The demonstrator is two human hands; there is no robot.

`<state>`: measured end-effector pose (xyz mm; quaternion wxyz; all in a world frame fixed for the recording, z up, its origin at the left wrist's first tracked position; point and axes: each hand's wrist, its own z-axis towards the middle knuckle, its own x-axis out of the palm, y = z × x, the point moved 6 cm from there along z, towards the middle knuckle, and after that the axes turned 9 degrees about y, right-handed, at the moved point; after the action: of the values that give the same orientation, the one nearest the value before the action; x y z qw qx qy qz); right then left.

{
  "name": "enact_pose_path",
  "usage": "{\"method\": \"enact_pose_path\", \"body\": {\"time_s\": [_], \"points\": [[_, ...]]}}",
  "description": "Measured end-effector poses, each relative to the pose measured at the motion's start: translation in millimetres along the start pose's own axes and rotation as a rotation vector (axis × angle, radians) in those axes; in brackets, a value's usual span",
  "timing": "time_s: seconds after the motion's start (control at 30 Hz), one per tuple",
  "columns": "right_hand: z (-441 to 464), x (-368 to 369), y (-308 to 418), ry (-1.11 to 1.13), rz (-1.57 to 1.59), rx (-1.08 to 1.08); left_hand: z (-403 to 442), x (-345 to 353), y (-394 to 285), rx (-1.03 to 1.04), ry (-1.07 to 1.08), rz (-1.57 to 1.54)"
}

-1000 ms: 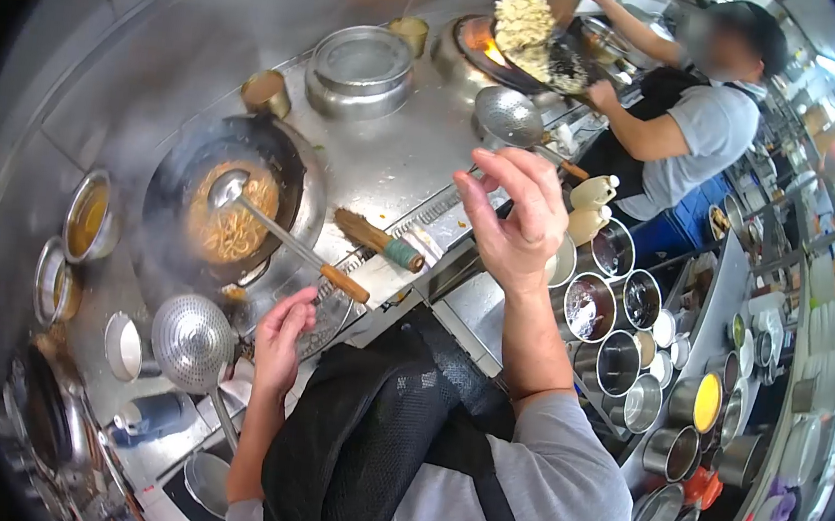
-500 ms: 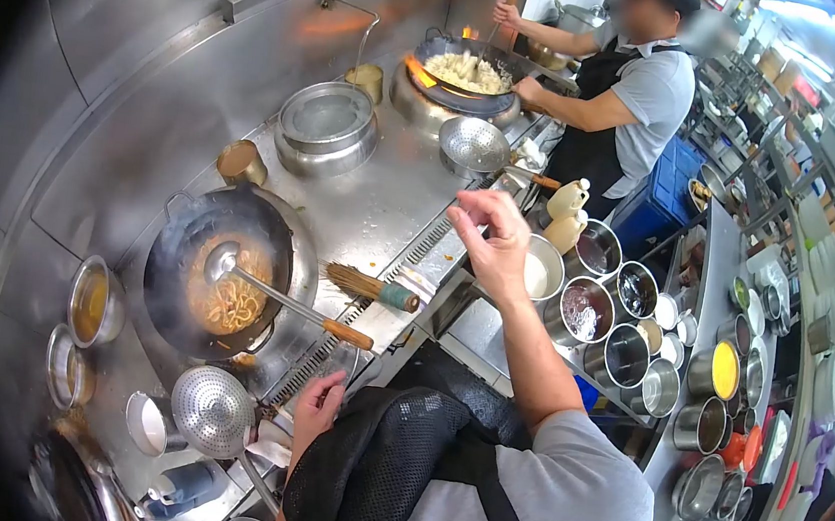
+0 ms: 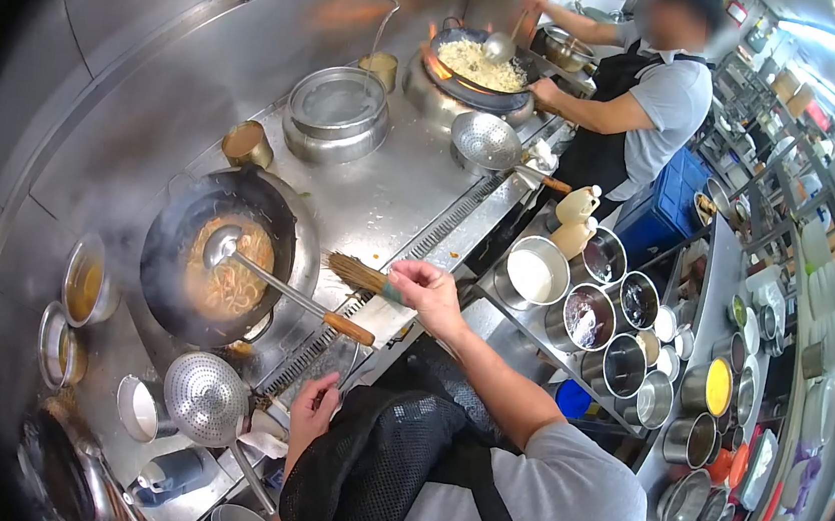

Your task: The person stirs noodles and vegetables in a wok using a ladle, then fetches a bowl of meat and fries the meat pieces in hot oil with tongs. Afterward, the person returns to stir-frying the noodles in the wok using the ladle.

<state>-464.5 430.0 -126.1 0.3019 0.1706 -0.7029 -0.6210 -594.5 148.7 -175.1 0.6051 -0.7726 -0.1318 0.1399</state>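
Observation:
My right hand (image 3: 426,297) is closed at the green-banded end of a bamboo brush (image 3: 354,271), which lies across the stove's front edge. My left hand (image 3: 315,403) is loosely open and empty, close to my body and right of a perforated strainer (image 3: 206,399). A dark wok (image 3: 162,281) holds steaming noodles in brown sauce (image 3: 232,283). The metal ladle (image 3: 280,283) rests with its bowl in the noodles and its wooden handle over the wok's near rim.
A co-worker (image 3: 643,106) stands at a second, flaming wok (image 3: 474,93). A lidded pot (image 3: 336,117) and another strainer (image 3: 486,142) are on the stove. Sauce pots, including a white one (image 3: 534,275), stand at the right; metal bowls (image 3: 91,281) are at the left.
My right hand has come down and left from the air onto the brush's end. My left hand is lower than a second ago. The co-worker's wok has come down from a toss onto the burner.

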Motion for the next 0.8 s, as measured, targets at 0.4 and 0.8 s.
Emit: {"method": "enact_pose_path", "body": {"time_s": [0.4,0.8], "points": [[-50,63,215,-0.154,-0.943,-1.199,3,-3,-21,0.165,-0.031,0.143],[-42,70,228,-0.173,-0.922,-1.222,2,-6,-35,0.164,-0.045,0.165]]}}
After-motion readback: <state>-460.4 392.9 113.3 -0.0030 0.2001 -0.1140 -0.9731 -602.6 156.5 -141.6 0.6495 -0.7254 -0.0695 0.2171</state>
